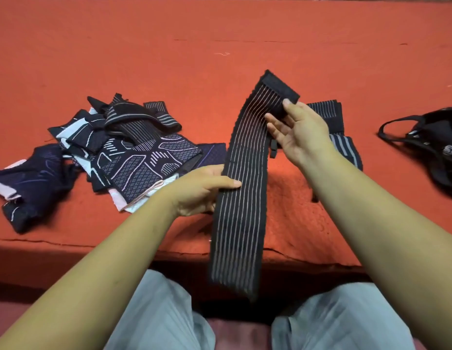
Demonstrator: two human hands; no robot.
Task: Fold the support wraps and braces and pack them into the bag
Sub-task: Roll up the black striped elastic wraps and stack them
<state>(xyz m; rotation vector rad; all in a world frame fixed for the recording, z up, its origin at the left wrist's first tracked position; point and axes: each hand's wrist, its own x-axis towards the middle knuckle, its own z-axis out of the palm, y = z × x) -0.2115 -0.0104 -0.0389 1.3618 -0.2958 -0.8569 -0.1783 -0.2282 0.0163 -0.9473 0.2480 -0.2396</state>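
Support wrap (245,173), a long black elastic band with pale lengthwise stripes, is held stretched between both hands above the near edge of the red surface (219,46). Its long axis runs from the person outward: the near end hangs below the surface edge between the knees in grey trousers (154,311), and the far end, finished with a plain black tab, points away and leans slightly to the right. The left hand (202,190) grips the wrap's left edge about midway along, thumb laid across the top face and fingers hidden beneath. The right hand (295,132), palm turned toward the camera, pinches the band just below the black tab, thumb against the fabric and the other fingers only loosely curled. A heap of braces (134,152), dark with pale patterning, lies on the surface to the left. Folded wraps (331,114) lie partly hidden behind the right hand. The black bag (432,145), handles sprawled, sits at the right edge of the surface, well apart from the held wrap.
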